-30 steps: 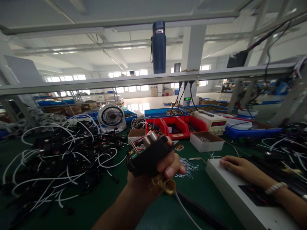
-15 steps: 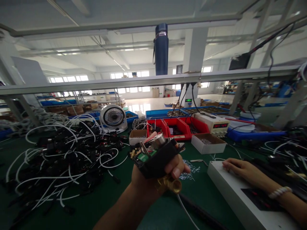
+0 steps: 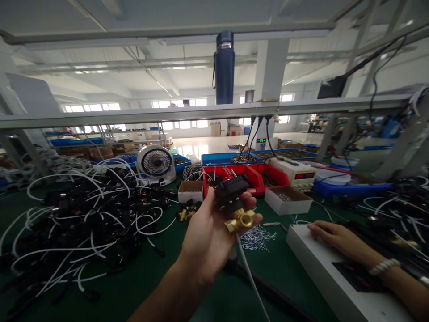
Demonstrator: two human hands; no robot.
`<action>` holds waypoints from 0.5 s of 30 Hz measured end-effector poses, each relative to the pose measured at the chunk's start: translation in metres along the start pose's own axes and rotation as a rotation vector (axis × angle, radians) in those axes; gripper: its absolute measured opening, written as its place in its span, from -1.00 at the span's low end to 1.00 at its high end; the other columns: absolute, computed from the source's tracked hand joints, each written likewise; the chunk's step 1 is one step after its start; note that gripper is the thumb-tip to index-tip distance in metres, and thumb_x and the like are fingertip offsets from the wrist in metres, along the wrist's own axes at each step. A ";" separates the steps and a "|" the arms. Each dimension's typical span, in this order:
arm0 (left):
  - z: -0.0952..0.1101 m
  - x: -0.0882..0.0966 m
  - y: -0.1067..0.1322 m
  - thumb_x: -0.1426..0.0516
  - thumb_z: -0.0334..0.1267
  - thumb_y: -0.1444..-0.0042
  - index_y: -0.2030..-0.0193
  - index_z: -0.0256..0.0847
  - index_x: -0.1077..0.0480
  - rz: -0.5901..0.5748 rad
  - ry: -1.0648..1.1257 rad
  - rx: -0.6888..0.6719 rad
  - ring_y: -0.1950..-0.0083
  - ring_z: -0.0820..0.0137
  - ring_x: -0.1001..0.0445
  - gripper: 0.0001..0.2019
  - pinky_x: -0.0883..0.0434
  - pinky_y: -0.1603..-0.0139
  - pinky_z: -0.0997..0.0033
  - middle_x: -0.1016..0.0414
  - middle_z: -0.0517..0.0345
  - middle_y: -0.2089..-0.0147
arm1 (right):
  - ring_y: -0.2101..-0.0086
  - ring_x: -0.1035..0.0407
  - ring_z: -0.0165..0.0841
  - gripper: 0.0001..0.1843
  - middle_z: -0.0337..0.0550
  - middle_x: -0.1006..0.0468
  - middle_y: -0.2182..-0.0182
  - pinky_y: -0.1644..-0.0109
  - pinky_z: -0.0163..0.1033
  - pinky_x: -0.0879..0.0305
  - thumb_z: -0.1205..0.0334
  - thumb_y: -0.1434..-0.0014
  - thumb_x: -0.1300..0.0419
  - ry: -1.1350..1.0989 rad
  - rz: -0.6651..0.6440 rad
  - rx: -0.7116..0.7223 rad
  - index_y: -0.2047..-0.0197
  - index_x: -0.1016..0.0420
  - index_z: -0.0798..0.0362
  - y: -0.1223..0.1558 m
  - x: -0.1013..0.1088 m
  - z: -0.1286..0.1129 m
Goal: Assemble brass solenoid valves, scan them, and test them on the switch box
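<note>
My left hand [image 3: 214, 232] is raised above the bench, palm up, with the thumb on the left side and the fingers curled around a brass valve with a black housing [image 3: 234, 190]. The valve's brass body [image 3: 241, 220] points toward me, and a white cable hangs below it. At the right, my right hand [image 3: 328, 235], with a beaded bracelet on its wrist, rests on the top of a long white box [image 3: 310, 255]. Its fingers are loosely stretched and hold nothing visible. A black panel [image 3: 355, 273] sits in the box top near the forearm.
A large pile of black housings with white cables [image 3: 110, 223] covers the left. Behind stand a fan [image 3: 156, 163], red bins [image 3: 248, 176], a carton of small parts [image 3: 288, 201] and a power supply [image 3: 298, 172]. Small wire pieces [image 3: 258, 238] lie mid-bench; a bottle [image 3: 224, 67] stands on the shelf.
My left hand has turned the valve over: the exposed circuit board no longer shows and the brass body faces me. The palm has opened upward. My right hand stays on the white box.
</note>
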State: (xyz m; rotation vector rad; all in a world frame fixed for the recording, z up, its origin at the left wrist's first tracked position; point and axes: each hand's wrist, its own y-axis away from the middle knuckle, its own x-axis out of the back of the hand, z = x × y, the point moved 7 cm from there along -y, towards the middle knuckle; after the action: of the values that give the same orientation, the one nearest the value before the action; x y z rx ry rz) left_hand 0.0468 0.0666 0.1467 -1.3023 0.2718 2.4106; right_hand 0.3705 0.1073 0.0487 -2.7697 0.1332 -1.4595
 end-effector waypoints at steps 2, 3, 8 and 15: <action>0.003 0.000 0.001 0.10 -0.06 -0.37 0.02 -0.35 -0.43 -0.040 -0.131 -0.097 0.02 0.19 -0.52 -0.58 -0.48 0.02 0.17 -0.51 -0.15 0.06 | 0.47 -0.29 -0.20 -0.29 -0.11 -0.42 0.54 0.32 -0.12 -0.24 -0.49 0.00 0.09 0.002 0.001 -0.001 0.49 -0.43 0.02 0.002 0.001 -0.003; 0.005 -0.001 0.002 0.04 -0.07 -0.35 -0.02 -0.34 -0.42 -0.065 -0.206 -0.157 0.00 0.18 -0.51 -0.61 -0.47 -0.01 0.19 -0.51 -0.15 0.04 | 0.48 -0.28 -0.21 -0.29 -0.12 -0.41 0.55 0.33 -0.12 -0.24 -0.49 0.00 0.09 0.003 0.001 -0.001 0.50 -0.42 0.03 0.002 0.001 -0.003; 0.013 -0.008 0.018 -0.25 -0.19 -0.14 -0.24 -0.08 -0.23 -0.136 -0.485 -0.436 -0.05 0.24 -0.50 -0.46 -0.46 -0.01 0.41 -0.49 0.02 -0.07 | 0.47 -0.28 -0.22 -0.31 -0.14 -0.39 0.56 0.31 -0.13 -0.23 -0.47 -0.02 0.09 -0.005 0.003 0.010 0.51 -0.40 0.03 0.004 0.001 -0.007; 0.019 -0.011 0.033 -0.44 -0.33 0.22 -0.14 -0.06 -0.33 0.067 -0.580 -0.562 0.03 0.27 -0.52 -0.28 -0.49 0.12 0.53 -0.50 0.12 -0.03 | 0.48 -0.30 -0.24 -0.31 -0.16 -0.42 0.56 0.33 -0.16 -0.25 -0.48 0.01 0.07 -0.009 0.026 0.017 0.53 -0.40 0.01 0.005 0.002 -0.010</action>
State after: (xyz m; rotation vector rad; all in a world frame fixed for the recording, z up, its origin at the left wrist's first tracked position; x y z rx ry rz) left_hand 0.0243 0.0407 0.1664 -0.7121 -0.5634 2.9031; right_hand 0.3636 0.1028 0.0558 -2.7496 0.1548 -1.4355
